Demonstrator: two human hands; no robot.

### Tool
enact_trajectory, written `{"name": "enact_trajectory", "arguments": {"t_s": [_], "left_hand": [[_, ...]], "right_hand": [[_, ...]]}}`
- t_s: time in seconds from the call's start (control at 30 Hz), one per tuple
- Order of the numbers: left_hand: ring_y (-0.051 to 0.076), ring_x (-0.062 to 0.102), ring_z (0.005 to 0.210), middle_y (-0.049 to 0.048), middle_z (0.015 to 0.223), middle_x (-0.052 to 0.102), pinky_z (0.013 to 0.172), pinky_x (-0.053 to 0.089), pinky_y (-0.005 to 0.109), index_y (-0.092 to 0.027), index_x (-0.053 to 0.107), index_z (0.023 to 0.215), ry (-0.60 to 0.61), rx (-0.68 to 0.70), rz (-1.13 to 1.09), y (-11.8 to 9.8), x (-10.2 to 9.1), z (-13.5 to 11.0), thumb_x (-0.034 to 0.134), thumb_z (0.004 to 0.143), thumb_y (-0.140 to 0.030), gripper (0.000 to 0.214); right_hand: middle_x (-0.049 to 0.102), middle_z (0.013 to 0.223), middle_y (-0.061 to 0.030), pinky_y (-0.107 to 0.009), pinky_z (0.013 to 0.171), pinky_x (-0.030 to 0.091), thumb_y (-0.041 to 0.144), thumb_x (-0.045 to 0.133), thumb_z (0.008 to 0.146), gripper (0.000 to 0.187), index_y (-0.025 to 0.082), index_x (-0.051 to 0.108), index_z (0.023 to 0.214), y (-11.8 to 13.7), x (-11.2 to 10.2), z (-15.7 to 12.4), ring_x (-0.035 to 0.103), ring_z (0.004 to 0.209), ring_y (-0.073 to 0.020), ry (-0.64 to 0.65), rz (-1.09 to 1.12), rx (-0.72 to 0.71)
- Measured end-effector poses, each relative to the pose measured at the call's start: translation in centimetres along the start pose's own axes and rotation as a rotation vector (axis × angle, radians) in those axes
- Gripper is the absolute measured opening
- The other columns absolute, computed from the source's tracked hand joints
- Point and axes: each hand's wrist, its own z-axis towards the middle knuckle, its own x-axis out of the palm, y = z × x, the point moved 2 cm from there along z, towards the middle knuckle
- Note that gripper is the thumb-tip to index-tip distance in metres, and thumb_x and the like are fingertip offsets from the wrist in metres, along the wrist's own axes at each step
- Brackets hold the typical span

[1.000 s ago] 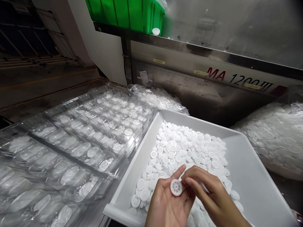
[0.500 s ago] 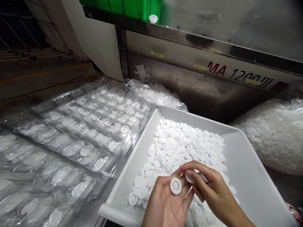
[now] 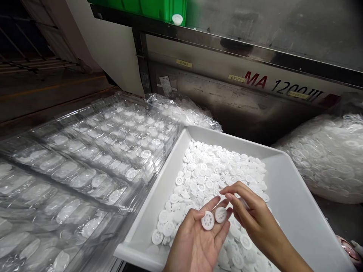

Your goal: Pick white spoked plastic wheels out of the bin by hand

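My left hand (image 3: 195, 241) lies palm up over the near end of a white tray (image 3: 297, 211). Two small white spoked plastic wheels rest side by side on its fingers, one wheel (image 3: 208, 220) to the left and a second wheel (image 3: 220, 214) by the fingertips. My right hand (image 3: 249, 217) hovers just right of the second wheel, its fingers loosely bent and apart with nothing in them. A pile of the same white wheels (image 3: 221, 170) fills the tray under both hands.
Clear plastic blister trays (image 3: 113, 143), some pockets holding wheels, cover the left side. Clear bags of wheels lie behind the tray (image 3: 184, 111) and at the right (image 3: 326, 158). A metal machine marked MA 1200 (image 3: 283, 85) stands behind, with a green crate (image 3: 153, 7) on top.
My right hand set the wheel it pinched onto my left fingers beside the first wheel, then let go. The view shifted slightly down and left.
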Motion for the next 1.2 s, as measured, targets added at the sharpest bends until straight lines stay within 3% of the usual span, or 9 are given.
{"name": "enact_trajectory", "arguments": {"t_s": [0.13,0.3,0.6,0.8,0.93,1.2], "left_hand": [[0.022,0.049,0.119,0.0141,0.124,0.058,0.108,0.029,0.034,-0.003,0.031,0.132,-0.007,0.061,0.011,-0.03,0.04,-0.02,0.038,0.085,-0.019,0.050],[0.023,0.050,0.117,0.0187,0.119,0.060,0.107,0.029,0.038,-0.002,0.023,0.134,0.017,0.031,0.046,-0.14,0.40,-0.21,0.032,0.087,-0.018,0.051],[0.024,0.044,0.122,0.0186,0.130,0.051,0.111,0.022,0.038,-0.002,0.011,0.138,0.115,-0.022,0.077,0.02,0.28,-0.35,0.027,0.087,-0.014,0.054],[0.023,0.045,0.122,0.0151,0.128,0.055,0.112,0.018,0.038,-0.005,0.022,0.135,0.134,0.045,0.038,-0.15,0.08,-0.34,0.032,0.085,-0.015,0.052],[0.022,0.049,0.119,0.0137,0.119,0.061,0.110,0.021,0.036,-0.005,0.027,0.134,0.176,0.046,-0.012,-0.10,0.50,-0.37,0.034,0.080,-0.014,0.055],[0.021,0.054,0.114,0.0119,0.108,0.065,0.109,0.023,0.037,-0.009,0.029,0.135,0.149,0.050,-0.016,0.03,0.41,-0.50,0.036,0.078,-0.017,0.058]], "right_hand": [[0.053,0.083,0.0015,-0.024,0.063,0.040,0.036,0.044,0.092,0.017,0.030,0.056,0.102,0.30,-0.52,-0.09,0.050,0.072,-0.0118,0.099,-0.098,-0.001],[0.055,0.079,0.0038,-0.022,0.058,0.038,0.033,0.053,0.087,0.009,0.027,0.058,0.084,0.20,-0.20,-0.23,0.048,0.068,-0.0106,0.195,-0.151,0.067],[0.057,0.078,0.0036,-0.024,0.062,0.040,0.039,0.044,0.091,0.018,0.026,0.054,0.085,0.19,-0.49,0.07,0.051,0.070,-0.0118,0.132,-0.124,0.131],[0.054,0.085,0.0036,-0.023,0.058,0.041,0.034,0.046,0.089,0.007,0.028,0.047,0.092,0.53,-0.60,-0.39,0.051,0.074,-0.0125,0.096,-0.129,0.081],[0.056,0.090,0.0037,-0.023,0.060,0.042,0.031,0.056,0.083,0.013,0.029,0.048,0.093,0.31,-0.14,-0.73,0.053,0.076,-0.0128,0.082,-0.144,0.019],[0.048,0.083,0.0049,-0.024,0.054,0.036,0.031,0.061,0.081,0.017,0.029,0.047,0.092,-0.04,0.18,-0.11,0.039,0.061,-0.0106,0.099,-0.156,0.000]]}}
